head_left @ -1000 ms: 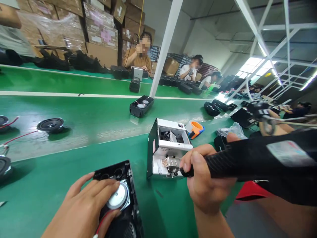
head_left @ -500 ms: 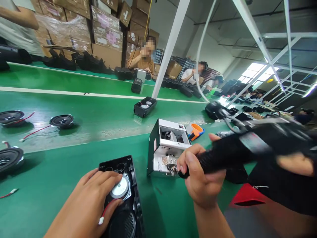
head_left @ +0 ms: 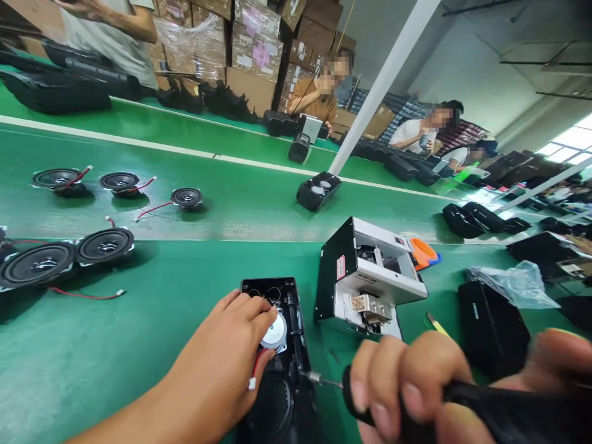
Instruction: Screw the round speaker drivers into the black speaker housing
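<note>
My left hand (head_left: 222, 351) presses its fingers on a silver-backed speaker driver (head_left: 276, 333) seated in an open black speaker housing (head_left: 271, 291). A red wire runs from under my palm and ends in a white connector. My right hand (head_left: 402, 382) is closed around the black grip of an electric screwdriver (head_left: 490, 410). Its thin metal bit points left and its tip is at the housing's edge, close to the driver. Part of the housing is hidden by my left hand.
A white-and-black screw feeder (head_left: 365, 277) stands just beyond my right hand. Several loose speaker drivers (head_left: 106, 245) with red wires lie on the green conveyor belt to the left. Black housings, a plastic bag (head_left: 513, 287) and an orange tape roll (head_left: 423, 251) lie right; co-workers sit beyond.
My right hand has brought the screwdriver away from the screw feeder, down and left to the housing. The view has swung right. My left hand stays on the driver.
</note>
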Tool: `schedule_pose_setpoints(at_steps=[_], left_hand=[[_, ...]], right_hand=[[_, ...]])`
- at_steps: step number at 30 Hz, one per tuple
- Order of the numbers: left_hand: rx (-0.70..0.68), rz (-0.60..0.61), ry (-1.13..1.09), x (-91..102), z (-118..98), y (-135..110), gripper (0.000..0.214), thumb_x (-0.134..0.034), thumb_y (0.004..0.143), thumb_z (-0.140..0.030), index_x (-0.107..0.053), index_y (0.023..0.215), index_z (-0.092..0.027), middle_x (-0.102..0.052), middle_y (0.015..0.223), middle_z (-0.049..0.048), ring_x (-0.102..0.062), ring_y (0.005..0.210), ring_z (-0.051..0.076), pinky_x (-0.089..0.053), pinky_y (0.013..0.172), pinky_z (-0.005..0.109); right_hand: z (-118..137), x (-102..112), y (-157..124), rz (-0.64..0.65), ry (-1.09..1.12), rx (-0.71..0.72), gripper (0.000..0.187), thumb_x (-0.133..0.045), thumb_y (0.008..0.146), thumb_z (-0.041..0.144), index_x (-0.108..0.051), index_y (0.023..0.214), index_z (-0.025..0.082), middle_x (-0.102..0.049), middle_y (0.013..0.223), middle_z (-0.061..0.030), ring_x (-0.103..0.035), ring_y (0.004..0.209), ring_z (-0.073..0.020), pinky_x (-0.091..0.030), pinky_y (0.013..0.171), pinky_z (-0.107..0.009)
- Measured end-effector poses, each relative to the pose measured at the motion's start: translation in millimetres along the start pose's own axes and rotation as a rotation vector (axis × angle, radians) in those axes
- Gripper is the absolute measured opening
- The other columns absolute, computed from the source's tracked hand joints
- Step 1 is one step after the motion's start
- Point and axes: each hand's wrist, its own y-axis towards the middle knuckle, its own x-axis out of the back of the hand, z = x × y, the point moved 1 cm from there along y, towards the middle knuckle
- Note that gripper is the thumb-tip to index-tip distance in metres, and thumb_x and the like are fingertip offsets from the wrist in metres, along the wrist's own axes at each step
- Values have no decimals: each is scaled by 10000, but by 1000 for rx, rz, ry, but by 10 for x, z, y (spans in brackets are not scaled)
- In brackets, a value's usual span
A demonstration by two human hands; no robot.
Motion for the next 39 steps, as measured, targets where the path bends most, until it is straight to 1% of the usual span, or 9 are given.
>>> schedule_pose_setpoints(at_steps=[4,9,12,15,19,27,31,34,39], left_hand=[[-28,-84,20,-19,13,-5,361,-521,973,-101,-741,1237,-211,-778,1215,100,-753,1123,333,-588,1095,717],[-63,-166,22,-49,15,-24,359,-482,971,-114,-738,1200,-222,-788,1165,92,-773,1035,324,-642,997,685],[-68,-180,31,-61,9,-23,345,-466,969,-119,-719,1173,-234,-787,1159,93,-778,1026,328,-642,995,701],[-57,-185,30,-67,4,-19,321,-456,988,-118,-689,1165,-250,-782,1195,87,-780,1080,331,-635,1035,717],[-86,-190,70,-62,-4,-20,315,-462,994,-122,-677,1201,-221,-785,1192,112,-805,1103,340,-664,1031,712],[-105,-203,73,-60,-7,-14,329,-485,977,-105,-672,1223,-217,-792,1181,107,-819,1098,346,-670,1032,737],[-73,-154,52,-53,-13,-14,317,-476,974,-97,-668,1185,-235,-779,1200,95,-799,1115,340,-618,1101,767],[-38,-84,30,-47,-23,-11,307,-478,984,-87,-658,1179,-244,-753,1197,79,-768,1133,320,-599,1125,747],[-2,-15,18,-40,-46,-4,337,-494,985,-75,-653,1241,-224,-718,1222,89,-729,1217,308,-522,1217,722]], right_hand=[[-174,-276,-3,-2,-26,-5,592,-967,868,399,-654,1370,411,-571,828,17,-615,617,-233,-579,521,-397],[-351,-476,-164,-81,22,31,583,-819,1032,332,-529,1529,424,-563,763,69,-577,533,-191,-544,518,-350],[-428,-532,-238,-122,88,69,521,-747,1094,273,-525,1537,433,-573,748,91,-565,524,-165,-531,532,-315],[-469,-553,-245,-114,139,47,510,-724,1095,227,-539,1529,422,-587,762,93,-556,525,-152,-537,533,-298],[-484,-540,-217,-134,140,21,541,-694,1076,183,-517,1535,409,-595,758,94,-552,518,-157,-535,533,-301],[-522,-558,-287,-99,112,37,528,-680,1103,224,-506,1555,433,-587,776,85,-562,540,-168,-527,541,-323],[-610,-510,-299,16,46,-1,544,-683,1075,173,-490,1522,416,-562,808,61,-566,576,-189,-527,559,-352],[-679,-468,-277,107,35,-20,581,-710,1052,168,-487,1533,409,-572,850,39,-551,586,-194,-523,537,-346],[-712,-454,-258,135,77,-28,577,-702,1049,167,-474,1534,383,-576,872,24,-522,586,-178,-514,519,-321]])
